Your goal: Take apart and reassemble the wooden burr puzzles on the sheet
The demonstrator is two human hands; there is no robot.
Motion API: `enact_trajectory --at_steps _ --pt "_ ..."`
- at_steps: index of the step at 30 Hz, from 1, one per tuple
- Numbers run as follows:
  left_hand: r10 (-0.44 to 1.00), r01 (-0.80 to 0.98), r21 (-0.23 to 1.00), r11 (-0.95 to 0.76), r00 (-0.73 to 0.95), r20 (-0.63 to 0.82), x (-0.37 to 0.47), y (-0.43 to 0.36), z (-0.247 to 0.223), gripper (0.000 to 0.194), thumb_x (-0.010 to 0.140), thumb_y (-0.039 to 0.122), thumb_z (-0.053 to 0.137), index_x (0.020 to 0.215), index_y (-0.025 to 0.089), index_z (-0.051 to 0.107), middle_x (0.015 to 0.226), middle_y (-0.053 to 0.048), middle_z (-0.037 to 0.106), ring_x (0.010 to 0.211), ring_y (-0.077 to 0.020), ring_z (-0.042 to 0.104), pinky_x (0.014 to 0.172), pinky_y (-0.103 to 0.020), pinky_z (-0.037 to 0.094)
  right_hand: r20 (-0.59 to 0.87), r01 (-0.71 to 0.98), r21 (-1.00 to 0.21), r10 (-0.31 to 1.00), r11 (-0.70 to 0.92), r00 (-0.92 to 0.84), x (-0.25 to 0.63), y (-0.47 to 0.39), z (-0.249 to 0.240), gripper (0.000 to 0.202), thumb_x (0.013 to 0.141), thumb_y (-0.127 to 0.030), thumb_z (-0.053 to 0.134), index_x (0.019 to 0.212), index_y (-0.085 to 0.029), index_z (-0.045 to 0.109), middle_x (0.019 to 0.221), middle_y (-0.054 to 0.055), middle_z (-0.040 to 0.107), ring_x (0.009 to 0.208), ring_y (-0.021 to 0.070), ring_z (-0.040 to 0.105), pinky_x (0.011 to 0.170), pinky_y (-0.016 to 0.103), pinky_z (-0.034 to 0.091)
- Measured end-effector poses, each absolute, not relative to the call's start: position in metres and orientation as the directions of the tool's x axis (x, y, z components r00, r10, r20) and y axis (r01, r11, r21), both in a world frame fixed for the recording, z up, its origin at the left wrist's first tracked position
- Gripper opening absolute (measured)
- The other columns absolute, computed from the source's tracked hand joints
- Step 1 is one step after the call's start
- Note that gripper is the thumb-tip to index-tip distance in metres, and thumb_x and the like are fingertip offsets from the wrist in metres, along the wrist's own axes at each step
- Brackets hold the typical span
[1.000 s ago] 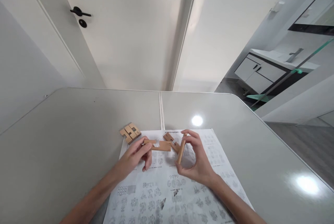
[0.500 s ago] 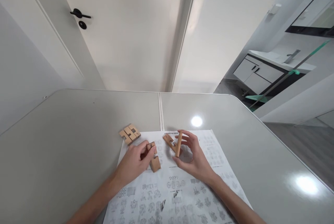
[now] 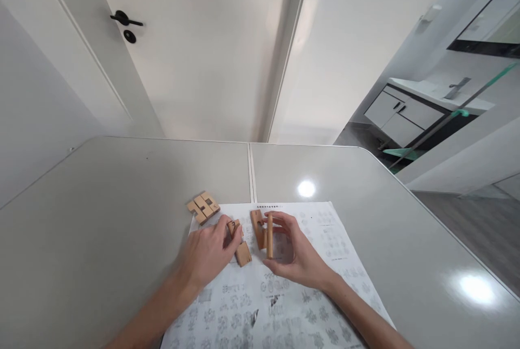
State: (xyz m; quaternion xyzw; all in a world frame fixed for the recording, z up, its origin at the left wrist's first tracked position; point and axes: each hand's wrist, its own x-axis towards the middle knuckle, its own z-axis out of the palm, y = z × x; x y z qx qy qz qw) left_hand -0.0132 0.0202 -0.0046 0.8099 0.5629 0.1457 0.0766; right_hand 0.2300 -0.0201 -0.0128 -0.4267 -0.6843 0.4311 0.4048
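Observation:
Between the thumb and fingers of my right hand [image 3: 290, 246] are two wooden pieces: a narrow upright stick [image 3: 270, 236] and, against its left side, a notched piece [image 3: 257, 228]. My left hand [image 3: 214, 249] pinches a notched wooden block [image 3: 234, 227] that bears a dark mark; part of it is hidden by the fingers. That block extends down to a squarish end [image 3: 244, 254] over the printed paper [image 3: 276, 305]. Beyond my left hand, a group of notched wooden pieces [image 3: 203, 207] lies side by side at the paper's upper left corner.
The grey table [image 3: 101, 219] has a seam running away from me. Behind it stands a white door with a black handle [image 3: 125, 19]. At the far right are a sink cabinet [image 3: 406, 110] and a pole with green parts [image 3: 461, 113].
My right hand has shifted slightly left and nearer to me, turning its pieces more upright and closer together. My left hand keeps its pinch with little movement.

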Motion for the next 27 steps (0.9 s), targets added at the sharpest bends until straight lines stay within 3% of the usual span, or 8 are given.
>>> enact_trajectory --at_steps 6,15,27 --pt "0.931 0.906 0.226 -0.359 0.330 0.156 -0.0099 0.0198 -0.0080 0.035 0.106 0.048 0.038 0.089 0.022 0.054 0.055 0.002 0.062 0.048 -0.0208 0.063 0.050 -0.027 0.022 0.130 0.243 -0.940 0.909 0.240 -0.396 0.2315 -0.0225 -0.0107 0.088 0.077 -0.016 0.083 0.147 -0.038 0.035 0.148 0.008 0.050 0.136 0.0306 0.053 0.115 0.054 0.047" --pt "0.932 0.915 0.193 -0.354 0.327 0.160 -0.0093 0.0175 -0.0079 0.034 0.105 0.046 0.039 0.090 0.021 0.055 0.056 0.001 0.063 0.049 -0.0219 0.064 0.050 -0.029 0.022 0.118 0.196 -0.956 0.898 0.218 -0.424 0.2299 -0.0230 -0.0065 0.088 0.075 -0.011 0.081 0.146 -0.036 0.034 0.133 0.007 0.062 0.126 0.0287 0.061 0.110 0.052 0.049" --pt "0.922 0.885 0.262 -0.386 0.357 0.151 -0.0123 0.0180 -0.0053 0.026 0.106 0.039 0.038 0.112 0.020 0.056 0.061 0.001 0.066 0.050 -0.0214 0.064 0.049 -0.029 0.027 0.166 0.302 -0.910 0.918 0.283 -0.361 0.2335 -0.0218 -0.0087 0.083 0.077 -0.022 0.082 0.147 -0.035 0.039 0.153 0.009 0.048 0.131 0.0322 0.056 0.111 0.053 0.051"
